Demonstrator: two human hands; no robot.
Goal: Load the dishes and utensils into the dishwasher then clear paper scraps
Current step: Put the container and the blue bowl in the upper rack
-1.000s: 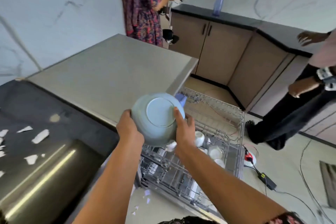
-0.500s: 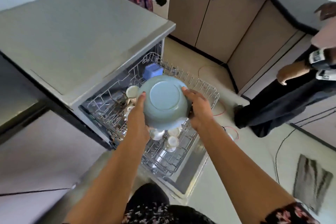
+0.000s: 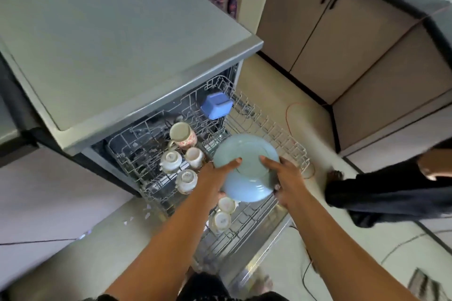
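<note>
Both hands clasp the pale blue bowl (image 3: 245, 151) from opposite sides. The left hand (image 3: 211, 179) lays its thumb over the upturned base, with its fingers hidden under the rim, and the right hand (image 3: 289, 178) mirrors it on the other edge. Neither hand is nearer, since the bowl sits squarely between them. It hangs over the middle of the dishwasher's pulled-out rack (image 3: 281, 133), and I cannot tell whether it touches the wires.

Being round, the bowl has no long axis, so what counts is its facing. The foot ring faces up toward the camera and the mouth is turned down to the rack. Any slight tilt is hard to judge.

White cups (image 3: 171, 161) fill the rack's left side and a blue tub (image 3: 216, 106) stands at its far end. The free tines therefore lie on the rack's right, below and beyond the bowl, and lowering it there looks like the sensible move.
</note>
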